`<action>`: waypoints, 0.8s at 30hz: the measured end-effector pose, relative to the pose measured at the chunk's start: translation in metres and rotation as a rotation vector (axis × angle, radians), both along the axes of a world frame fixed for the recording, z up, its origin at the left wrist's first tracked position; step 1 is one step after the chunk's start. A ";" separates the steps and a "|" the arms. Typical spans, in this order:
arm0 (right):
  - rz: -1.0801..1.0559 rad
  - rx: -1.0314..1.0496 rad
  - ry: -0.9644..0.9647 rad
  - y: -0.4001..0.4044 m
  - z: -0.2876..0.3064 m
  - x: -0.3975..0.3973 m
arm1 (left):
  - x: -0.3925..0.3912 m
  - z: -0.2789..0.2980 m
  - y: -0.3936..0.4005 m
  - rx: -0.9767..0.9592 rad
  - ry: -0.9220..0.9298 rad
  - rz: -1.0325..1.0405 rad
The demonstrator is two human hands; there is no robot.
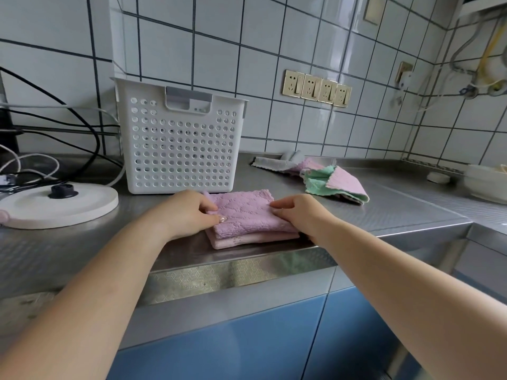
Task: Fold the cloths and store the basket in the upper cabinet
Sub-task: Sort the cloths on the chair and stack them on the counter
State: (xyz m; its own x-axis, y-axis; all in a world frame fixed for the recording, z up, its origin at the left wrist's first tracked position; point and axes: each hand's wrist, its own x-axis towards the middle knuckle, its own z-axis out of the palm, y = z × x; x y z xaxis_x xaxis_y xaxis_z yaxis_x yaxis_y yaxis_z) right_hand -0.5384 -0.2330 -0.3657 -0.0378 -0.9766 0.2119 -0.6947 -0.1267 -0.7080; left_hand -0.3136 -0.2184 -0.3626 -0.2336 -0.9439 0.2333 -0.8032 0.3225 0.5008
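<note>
A folded purple cloth (pixel 245 213) lies on top of a folded pink cloth (pixel 247 239) near the front edge of the steel counter (pixel 384 209). My left hand (pixel 189 212) grips the stack's left edge, thumb on top. My right hand (pixel 299 215) holds the right edge, fingers curled over the purple cloth. Right behind the stack stands a white perforated basket (pixel 178 144) with a grey handle, upright. A loose pile of cloths (pixel 334 182), green, pink and grey, lies at the back right of the counter.
A round white appliance base (pixel 60 205) and tangled cables (pixel 55 127) fill the counter's left side. White bowls (pixel 485 182) stand at the far right. Wall sockets (pixel 317 88) sit on the tiled wall. Blue cabinet fronts (pixel 274 338) run below the counter.
</note>
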 end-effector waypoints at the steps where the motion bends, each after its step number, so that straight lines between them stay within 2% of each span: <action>1: 0.009 -0.005 0.062 0.001 0.001 0.001 | -0.001 0.000 0.001 0.000 0.006 0.010; 4: 0.008 -0.040 0.104 0.006 0.006 0.000 | 0.000 0.002 0.003 -0.051 0.002 0.059; 7: -0.041 -0.096 -0.073 0.019 0.009 -0.011 | 0.002 0.007 0.005 -0.202 0.044 0.129; 10: -0.067 -0.133 -0.245 0.040 0.010 -0.027 | -0.014 0.015 0.017 -0.340 0.189 0.037; 13: -0.065 -0.167 -0.367 0.072 0.012 -0.050 | -0.049 0.019 0.038 -0.365 0.289 -0.114; 18: -0.165 -0.177 -0.417 0.141 -0.001 -0.101 | -0.125 -0.002 0.070 -0.254 0.399 -0.365; 24: -0.412 -0.116 -0.385 0.238 -0.043 -0.174 | -0.217 -0.064 0.110 0.062 0.433 -0.618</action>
State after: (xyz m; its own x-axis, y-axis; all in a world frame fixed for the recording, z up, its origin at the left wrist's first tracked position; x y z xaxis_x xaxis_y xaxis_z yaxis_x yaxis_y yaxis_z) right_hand -0.7128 0.0054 -0.4085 -0.5058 -0.8362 0.2120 -0.3979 0.0081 -0.9174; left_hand -0.5308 -0.1087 -0.4265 -0.6243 -0.6854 0.3749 -0.2131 0.6111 0.7623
